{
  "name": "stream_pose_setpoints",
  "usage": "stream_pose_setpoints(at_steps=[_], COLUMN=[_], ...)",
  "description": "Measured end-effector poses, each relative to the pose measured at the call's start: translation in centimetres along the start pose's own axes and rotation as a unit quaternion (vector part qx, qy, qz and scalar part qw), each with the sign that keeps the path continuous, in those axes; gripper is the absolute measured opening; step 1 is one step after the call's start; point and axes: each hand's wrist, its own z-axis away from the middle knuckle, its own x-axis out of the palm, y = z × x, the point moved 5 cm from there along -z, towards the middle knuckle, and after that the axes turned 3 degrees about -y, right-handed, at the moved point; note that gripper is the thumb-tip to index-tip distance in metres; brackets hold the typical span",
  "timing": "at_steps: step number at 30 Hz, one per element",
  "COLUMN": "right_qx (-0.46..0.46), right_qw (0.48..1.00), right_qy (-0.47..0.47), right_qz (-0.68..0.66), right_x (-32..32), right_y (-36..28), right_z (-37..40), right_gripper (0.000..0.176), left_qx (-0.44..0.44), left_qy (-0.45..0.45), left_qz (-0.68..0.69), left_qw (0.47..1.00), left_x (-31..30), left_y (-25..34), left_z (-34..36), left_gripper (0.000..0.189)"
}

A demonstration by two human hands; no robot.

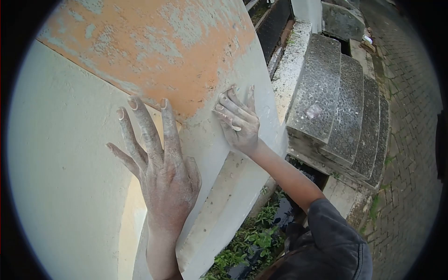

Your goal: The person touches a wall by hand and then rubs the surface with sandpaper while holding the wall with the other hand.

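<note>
My left hand [163, 172], coated in pale dust, is held up with its fingers spread and nothing in it. It is in front of the painted wall [70, 154]; whether its palm touches the surface is hidden. My right hand [240, 121], also dusty, presses against the wall at the lower tip of a worn orange paint patch [158, 56]. Under its fingers shows the edge of a thin pale sheet, which looks like sandpaper [217, 100]. Most of that sheet is covered by the hand. Flaked grey-green spots show through the orange paint.
Pebbled concrete steps [322, 88] stand right of the wall, with a small clear wrapper [313, 111] on them. Green plants [252, 238] grow in a dark, wet ditch below. A paved lane [410, 140] runs along the far right.
</note>
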Motion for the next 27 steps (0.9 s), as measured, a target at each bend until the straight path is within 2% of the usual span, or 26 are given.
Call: stream_pose_setpoints(at_steps=[1, 2, 3, 4, 5, 6, 8, 11, 14, 17, 18, 20, 23, 25, 27], right_qx=[0.103, 0.149, 0.191, 0.179, 0.164, 0.14, -0.003, -0.069, 0.089, 0.184, 0.12, -0.006, -0.059, 0.046, 0.152], right_qw=[0.992, 0.982, 0.968, 0.966, 0.963, 0.976, 0.995, 0.996, 0.991, 0.965, 0.985, 0.994, 0.997, 0.996, 0.972], right_qy=[0.06, 0.1, 0.141, 0.165, 0.192, 0.145, -0.043, -0.046, 0.102, 0.155, 0.111, -0.073, -0.042, 0.077, 0.175], right_qz=[-0.042, -0.062, -0.085, -0.088, -0.089, -0.082, -0.087, -0.023, -0.011, -0.099, -0.064, -0.086, -0.001, -0.006, -0.039], right_x=[-1.0, -1.5, -1.8, -1.7, -1.4, -0.5, 0.9, 0.2, -2.5, -2.0, -1.5, 0.3, -0.4, -2.1, -2.8], right_y=[4.1, 5.3, 6.4, 5.9, 5.3, 2.4, -3.7, -0.4, 8.0, 6.7, 3.3, -2.2, 2.1, 6.1, 8.2], right_z=[-1.6, -2.2, -2.6, -3.0, -3.3, -2.2, 0.6, -0.1, -4.3, -4.1, -3.1, 1.7, 2.0, -1.3, -2.7], right_gripper=[0.021, 0.021, 0.021, 0.021, 0.022, 0.021, 0.021, 0.021, 0.023, 0.024, 0.022, 0.02, 0.019, 0.019, 0.021], left_qx=[0.01, 0.02, 0.019, 0.017, 0.008, -0.003, -0.01, 0.003, -0.003, 0.003, 0.007, 0.007, 0.008, 0.015, 0.009], left_qy=[-0.003, -0.005, -0.065, -0.123, -0.131, -0.142, -0.138, -0.113, -0.13, -0.137, -0.138, -0.139, -0.137, -0.145, -0.154], left_qz=[-0.014, -0.028, -0.012, 0.005, 0.011, 0.019, 0.018, 0.006, 0.012, 0.006, -0.005, -0.008, -0.004, -0.021, -0.021], left_qw=[1.0, 0.999, 0.998, 0.992, 0.991, 0.99, 0.99, 0.994, 0.991, 0.991, 0.99, 0.99, 0.991, 0.989, 0.988], left_x=[0.1, 0.1, -1.1, -1.7, -1.9, -2.0, -1.9, -1.4, -1.1, -1.1, -1.2, -1.3, -1.0, -0.8, -0.9], left_y=[0.1, 0.1, 0.9, 1.3, 1.1, 1.0, 0.9, 1.0, 1.2, 1.6, 1.7, 1.7, 1.7, 1.8, 2.0], left_z=[0.0, -0.1, -0.3, -0.4, -0.7, -0.8, -0.9, -0.6, -0.5, -0.6, -0.5, -0.5, -0.4, -0.3, -0.3], left_gripper=[0.087, 0.086, 0.085, 0.084, 0.081, 0.079, 0.077, 0.077, 0.077, 0.076, 0.076, 0.075, 0.072, 0.071, 0.071])
